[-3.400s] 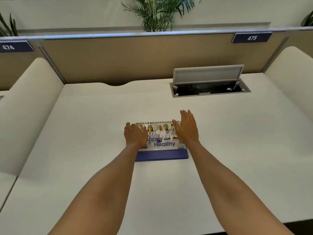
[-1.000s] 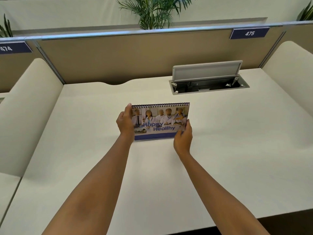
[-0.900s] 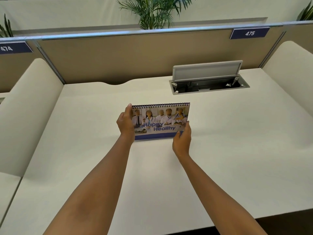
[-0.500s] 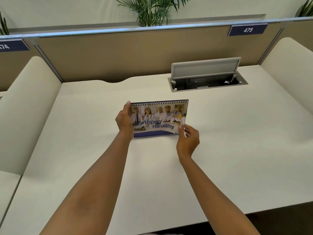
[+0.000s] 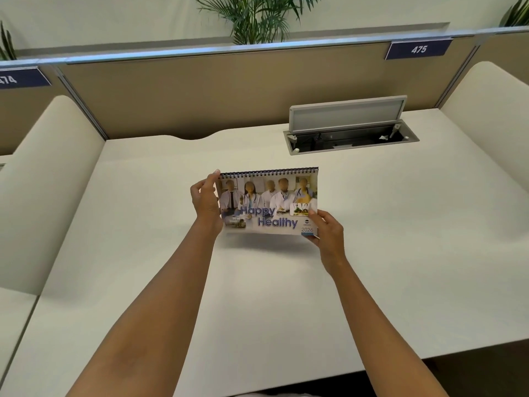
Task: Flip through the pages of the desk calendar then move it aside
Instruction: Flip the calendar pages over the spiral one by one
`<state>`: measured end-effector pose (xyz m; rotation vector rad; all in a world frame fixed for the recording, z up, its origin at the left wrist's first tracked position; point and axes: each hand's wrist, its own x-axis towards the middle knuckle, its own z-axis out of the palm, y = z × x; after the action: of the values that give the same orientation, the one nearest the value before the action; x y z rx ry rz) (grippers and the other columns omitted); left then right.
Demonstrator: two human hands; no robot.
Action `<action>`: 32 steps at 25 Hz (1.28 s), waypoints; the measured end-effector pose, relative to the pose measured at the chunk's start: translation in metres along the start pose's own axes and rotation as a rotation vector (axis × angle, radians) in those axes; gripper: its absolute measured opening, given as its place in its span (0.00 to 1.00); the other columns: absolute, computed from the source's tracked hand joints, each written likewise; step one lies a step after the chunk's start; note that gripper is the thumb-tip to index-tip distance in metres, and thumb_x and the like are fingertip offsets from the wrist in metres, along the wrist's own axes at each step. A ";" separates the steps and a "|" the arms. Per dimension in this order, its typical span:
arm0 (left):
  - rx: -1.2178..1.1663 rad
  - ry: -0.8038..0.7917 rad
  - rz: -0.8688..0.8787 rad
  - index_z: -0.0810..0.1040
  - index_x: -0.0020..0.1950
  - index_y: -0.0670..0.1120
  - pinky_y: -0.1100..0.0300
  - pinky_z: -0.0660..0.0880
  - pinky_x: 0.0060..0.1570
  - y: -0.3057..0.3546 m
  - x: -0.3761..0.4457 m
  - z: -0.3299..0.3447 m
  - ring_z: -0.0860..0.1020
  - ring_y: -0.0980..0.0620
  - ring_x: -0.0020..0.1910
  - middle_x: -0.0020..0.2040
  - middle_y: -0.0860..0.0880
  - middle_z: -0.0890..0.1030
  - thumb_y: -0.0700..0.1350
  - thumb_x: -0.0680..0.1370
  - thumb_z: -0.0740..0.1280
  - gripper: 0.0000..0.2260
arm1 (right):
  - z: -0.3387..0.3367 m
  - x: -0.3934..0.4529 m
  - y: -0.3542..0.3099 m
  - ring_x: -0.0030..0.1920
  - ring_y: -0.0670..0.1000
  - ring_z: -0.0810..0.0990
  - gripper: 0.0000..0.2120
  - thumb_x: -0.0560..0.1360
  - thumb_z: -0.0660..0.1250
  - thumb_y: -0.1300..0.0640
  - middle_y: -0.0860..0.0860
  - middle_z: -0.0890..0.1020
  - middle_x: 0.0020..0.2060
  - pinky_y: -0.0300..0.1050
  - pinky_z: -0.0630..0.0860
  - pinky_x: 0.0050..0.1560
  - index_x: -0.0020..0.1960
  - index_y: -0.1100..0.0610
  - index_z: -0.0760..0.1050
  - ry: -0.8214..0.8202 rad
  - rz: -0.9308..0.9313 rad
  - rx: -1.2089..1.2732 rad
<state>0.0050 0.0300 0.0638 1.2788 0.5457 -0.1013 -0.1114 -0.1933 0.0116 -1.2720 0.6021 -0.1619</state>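
Left hand (image 5: pixel 206 199) clasps the left edge of the desk calendar (image 5: pixel 269 203) just below the spiral binding, thumb in front and the other digits out of sight behind it. The right hand (image 5: pixel 329 233) pinches the lower right corner of the front cover between thumb and fingertips (image 5: pixel 312 212), and the cover's bottom edge looks lifted and a little blurred, as if the sheet is coming away from the stack. The calendar sits in the middle of the frame, upright with its printed face toward the camera; whether its base touches the pale surface (image 5: pixel 400 253) or hangs just above it I cannot tell, though a soft shadow lies beneath it.

It should handle as a light thing: thin glossy card pages that bend easily, hinged on a wire coil along the top, over a stiffer card stand. The pages are likely slick and apt to cling together, so a corner pinch is the sensible place to peel one free, while the side edge near the coil gives the steadying grip. For moving it aside, holding the stiff base or both side edges would avoid creasing a page. An open cable hatch (image 5: pixel 349 130) sits in the upper right, well apart.
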 end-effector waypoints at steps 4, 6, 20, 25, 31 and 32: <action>-0.034 -0.113 -0.043 0.80 0.63 0.50 0.46 0.77 0.56 0.005 -0.004 -0.003 0.77 0.48 0.55 0.58 0.49 0.81 0.55 0.74 0.70 0.19 | -0.015 -0.002 -0.030 0.55 0.58 0.82 0.27 0.74 0.63 0.39 0.57 0.84 0.57 0.44 0.82 0.41 0.65 0.55 0.78 -0.289 0.243 0.132; -0.007 -0.157 -0.046 0.81 0.58 0.52 0.48 0.76 0.55 0.010 -0.004 -0.003 0.77 0.48 0.54 0.55 0.48 0.82 0.55 0.75 0.68 0.13 | -0.015 -0.003 -0.047 0.57 0.59 0.82 0.33 0.71 0.62 0.35 0.59 0.82 0.61 0.45 0.82 0.44 0.65 0.58 0.79 -0.372 0.280 0.217; -0.048 -0.231 -0.066 0.79 0.48 0.47 0.51 0.69 0.51 0.018 -0.010 -0.009 0.73 0.49 0.50 0.45 0.50 0.81 0.46 0.78 0.53 0.14 | 0.022 0.016 -0.112 0.67 0.58 0.78 0.35 0.78 0.49 0.31 0.55 0.78 0.69 0.41 0.83 0.48 0.72 0.54 0.71 -0.525 0.116 0.513; 0.078 -0.215 -0.022 0.78 0.55 0.48 0.54 0.72 0.49 0.014 -0.011 -0.002 0.77 0.50 0.49 0.49 0.50 0.82 0.55 0.80 0.65 0.12 | 0.028 0.023 -0.107 0.64 0.57 0.81 0.29 0.80 0.52 0.36 0.52 0.80 0.66 0.48 0.80 0.58 0.71 0.54 0.72 -0.409 0.037 0.508; 0.048 -0.138 0.001 0.77 0.52 0.46 0.58 0.74 0.40 0.009 -0.008 0.001 0.78 0.52 0.43 0.44 0.50 0.81 0.52 0.80 0.68 0.10 | 0.029 0.019 -0.064 0.56 0.52 0.83 0.11 0.82 0.61 0.52 0.50 0.84 0.55 0.42 0.81 0.53 0.61 0.53 0.77 0.106 -0.158 0.244; 0.049 -0.124 -0.001 0.77 0.52 0.45 0.58 0.74 0.40 0.009 -0.008 0.001 0.78 0.52 0.43 0.44 0.50 0.81 0.53 0.80 0.68 0.11 | 0.030 0.018 -0.053 0.57 0.51 0.82 0.10 0.81 0.63 0.55 0.50 0.82 0.56 0.40 0.81 0.52 0.61 0.54 0.77 0.176 -0.165 0.154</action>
<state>0.0012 0.0296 0.0753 1.3104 0.4395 -0.1947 -0.0701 -0.1921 0.0602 -1.1645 0.6225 -0.4535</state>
